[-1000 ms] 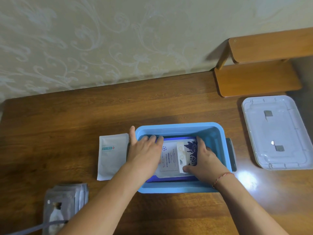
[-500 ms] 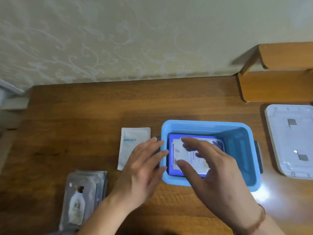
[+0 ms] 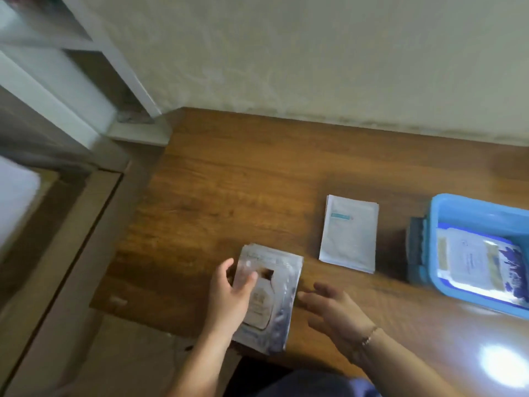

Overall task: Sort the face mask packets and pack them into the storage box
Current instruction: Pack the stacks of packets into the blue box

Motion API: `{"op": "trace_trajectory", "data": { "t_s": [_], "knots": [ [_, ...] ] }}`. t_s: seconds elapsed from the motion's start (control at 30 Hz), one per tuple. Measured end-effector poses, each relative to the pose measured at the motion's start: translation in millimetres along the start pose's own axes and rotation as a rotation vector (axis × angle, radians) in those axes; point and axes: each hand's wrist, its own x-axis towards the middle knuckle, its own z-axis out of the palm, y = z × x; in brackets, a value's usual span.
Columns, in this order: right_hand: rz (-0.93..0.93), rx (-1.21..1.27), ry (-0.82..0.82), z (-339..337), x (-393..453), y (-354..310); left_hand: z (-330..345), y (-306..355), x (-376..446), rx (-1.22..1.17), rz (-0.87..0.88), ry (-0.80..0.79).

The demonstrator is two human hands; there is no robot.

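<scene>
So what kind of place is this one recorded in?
Probably a room at home: a wooden desk against a patterned wall, with white shelving beside it. Mask packets and a blue storage box sit on it.

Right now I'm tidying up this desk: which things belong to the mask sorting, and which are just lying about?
Part of the job:
silver packets, gripped by the left hand
white packets on the desk
blue box with packets inside
right hand, open beside the silver packets

Just there:
desk
white shelf
</scene>
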Motion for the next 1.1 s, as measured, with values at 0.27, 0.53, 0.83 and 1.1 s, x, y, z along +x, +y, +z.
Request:
{"op": "trace_trajectory", "data": {
  "t_s": [0.27,0.53,0.83,1.1],
  "knots": [
    [0.022,-0.014,0.163,57,28,19,10,-24,6,0.076,0.109,-0.052],
    [-0.309,-0.178,0.242,74,12,26,2,-23,6,-0.108,0.127,-0.16],
    [-0.295,0.116,-0.156,34,36,18,-12,-12,9,-0.283,0.009,-0.241],
    [-0.731,-0.138,-0.201,30,42,-16,-10,7,20,-0.657,0.479,-0.306]
  ]
}}
